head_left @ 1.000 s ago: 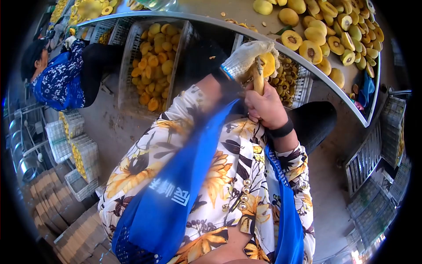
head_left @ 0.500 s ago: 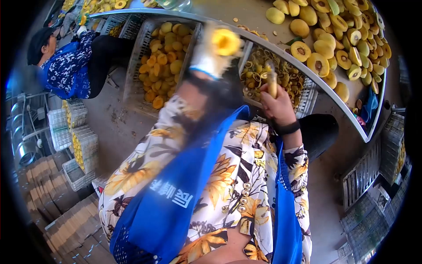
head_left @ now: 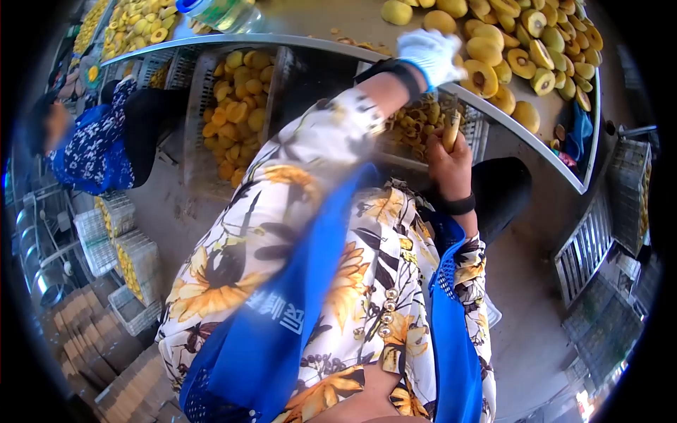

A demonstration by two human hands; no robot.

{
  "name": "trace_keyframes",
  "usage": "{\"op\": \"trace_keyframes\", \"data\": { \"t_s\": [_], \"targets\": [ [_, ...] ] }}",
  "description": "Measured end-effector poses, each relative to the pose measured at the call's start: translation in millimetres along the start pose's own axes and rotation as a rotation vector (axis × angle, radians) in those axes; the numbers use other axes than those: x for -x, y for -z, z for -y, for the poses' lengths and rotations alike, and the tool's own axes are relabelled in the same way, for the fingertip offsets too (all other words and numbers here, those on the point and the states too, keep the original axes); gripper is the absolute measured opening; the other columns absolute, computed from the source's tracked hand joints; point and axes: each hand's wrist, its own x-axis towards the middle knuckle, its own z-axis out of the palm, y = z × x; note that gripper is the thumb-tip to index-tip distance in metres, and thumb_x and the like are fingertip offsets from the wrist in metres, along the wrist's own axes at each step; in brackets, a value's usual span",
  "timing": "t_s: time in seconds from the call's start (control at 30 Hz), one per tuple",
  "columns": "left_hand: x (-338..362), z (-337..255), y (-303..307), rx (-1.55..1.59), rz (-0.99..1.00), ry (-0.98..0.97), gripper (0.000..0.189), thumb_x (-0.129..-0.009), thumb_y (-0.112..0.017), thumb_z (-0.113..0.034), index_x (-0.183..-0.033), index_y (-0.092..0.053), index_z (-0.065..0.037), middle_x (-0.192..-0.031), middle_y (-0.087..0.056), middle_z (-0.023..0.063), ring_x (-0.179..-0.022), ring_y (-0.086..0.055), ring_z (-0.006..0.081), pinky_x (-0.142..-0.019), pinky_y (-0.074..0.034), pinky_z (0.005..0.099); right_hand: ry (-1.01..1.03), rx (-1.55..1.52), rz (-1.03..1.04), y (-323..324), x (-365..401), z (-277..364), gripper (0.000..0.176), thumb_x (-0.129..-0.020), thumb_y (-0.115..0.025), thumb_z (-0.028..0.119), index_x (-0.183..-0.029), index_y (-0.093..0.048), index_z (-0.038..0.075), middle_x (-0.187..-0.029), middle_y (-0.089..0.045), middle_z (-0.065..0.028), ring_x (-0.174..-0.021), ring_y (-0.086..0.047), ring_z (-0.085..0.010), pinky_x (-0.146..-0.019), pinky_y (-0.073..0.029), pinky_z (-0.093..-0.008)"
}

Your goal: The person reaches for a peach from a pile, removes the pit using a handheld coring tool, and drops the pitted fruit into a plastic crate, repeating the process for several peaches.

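Gloved left hand lies on halved fruit at the tabletop's near edge, fingers' grip unclear; right hand below clasps a wooden-handled tool upright.

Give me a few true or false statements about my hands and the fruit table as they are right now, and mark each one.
The left hand wears a white glove and reaches the fruit pile on the table. True.
The right hand is empty. False: it is closed around a wooden-handled tool.
A black band sits on the right wrist. True.
The crate below the table holds nothing. False: it is full of yellow fruit.
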Motion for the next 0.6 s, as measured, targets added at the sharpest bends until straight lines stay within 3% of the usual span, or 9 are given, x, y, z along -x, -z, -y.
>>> {"op": "trace_keyframes", "data": {
  "t_s": [0.07, 0.13, 0.3, 0.33, 0.43, 0.5, 0.53, 0.6],
  "targets": [
    [-27, -12, -19, -0.011, 0.205, -0.045, 0.045, -0.073, -0.059, -0.043, -0.106, -0.06, -0.013, -0.104, -0.061, 0.0127, -0.097, -0.058, 0.0262, -0.082, -0.046, 0.039, 0.034, 0.034, -0.063, 14, 4, -6, 0.008, -0.086, -0.054, 0.011, -0.089, -0.053, 0.004, -0.059, -0.048, 0.0022, -0.041, -0.04, -0.0042, -0.037, -0.032, -0.0187],
    [-38, -15, -17, -0.006, 0.308, -0.036, 0.043, -0.072, -0.059, -0.036, -0.108, -0.059, -0.013, -0.107, -0.06, 0.0128, -0.1, -0.058, 0.026, -0.084, -0.046, 0.0391, -0.04, 0.033, -0.146, 23, 12, 9, 0.01, -0.082, -0.057, 0.011, -0.087, -0.056, 0.002, -0.062, -0.053, 0.0002, -0.051, -0.047, -0.0064, -0.046, -0.038, -0.0214],
    [9, 12, 16, 0.271, -0.131, -0.227, 0.056, -0.069, -0.064, -0.036, -0.117, -0.052, -0.012, -0.109, -0.057, 0.0146, -0.1, -0.055, 0.0315, -0.088, -0.043, 0.0377, -0.01, -0.07, -0.184, 23, 0, 36, 0.022, -0.084, -0.057, 0.015, -0.1, -0.053, 0.0, -0.066, -0.056, -0.0024, -0.056, -0.051, -0.0077, -0.051, -0.043, -0.0217],
    [22, 13, 18, 0.303, -0.168, -0.261, 0.057, -0.068, -0.065, -0.034, -0.119, -0.051, -0.01, -0.111, -0.056, 0.0153, -0.101, -0.054, 0.0314, -0.089, -0.043, 0.0373, 0.034, -0.132, -0.108, 23, -5, 35, 0.028, -0.087, -0.056, 0.02, -0.105, -0.05, 0.0, -0.07, -0.056, -0.0032, -0.06, -0.052, -0.0075, -0.054, -0.044, -0.021],
    [61, 18, 27, 0.401, -0.169, -0.222, 0.062, -0.069, -0.068, -0.03, -0.122, -0.048, -0.005, -0.119, -0.051, 0.017, -0.106, -0.051, 0.0294, -0.092, -0.041, 0.0343, 0.223, -0.243, 0.024, 2, -23, 38, 0.029, -0.093, -0.047, 0.018, -0.116, -0.042, 0.003, -0.068, -0.055, -0.0026, -0.039, -0.038, -0.0039, -0.035, -0.029, -0.0182],
    [82, 20, 29, 0.645, -0.011, 0.026, 0.064, -0.068, -0.069, -0.028, -0.124, -0.046, -0.005, -0.12, -0.051, 0.0162, -0.106, -0.052, 0.0287, -0.092, -0.04, 0.0325, 0.568, 0.012, -0.02, -12, -43, 30, 0.03, -0.091, -0.05, 0.023, -0.114, -0.046, 0.004, -0.069, -0.055, -0.0023, -0.042, -0.039, -0.004, -0.037, -0.03, -0.018],
    [92, 16, 39, 1.15, 0.109, 0.108, 0.058, -0.073, -0.066, -0.021, -0.124, -0.045, -0.003, -0.116, -0.053, 0.0159, -0.105, -0.053, 0.028, -0.091, -0.042, 0.0324, 0.818, 0.127, -0.052, -20, -53, 30, 0.032, -0.09, -0.052, 0.024, -0.114, -0.047, 0.004, -0.071, -0.055, -0.0028, -0.045, -0.041, -0.0042, -0.039, -0.031, -0.0184],
    [109, 32, 42, 1.02, 0.088, 0.016, 0.053, -0.075, -0.062, -0.015, -0.124, -0.044, -0.001, -0.113, -0.054, 0.0167, -0.103, -0.054, 0.0286, -0.09, -0.042, 0.0334, 0.544, 0.054, 0.143, -17, -45, 37, 0.038, -0.086, -0.057, 0.025, -0.114, -0.05, 0.0, -0.086, -0.06, -0.0061, -0.071, -0.051, -0.0094, -0.063, -0.041, -0.0234]
  ]
}}
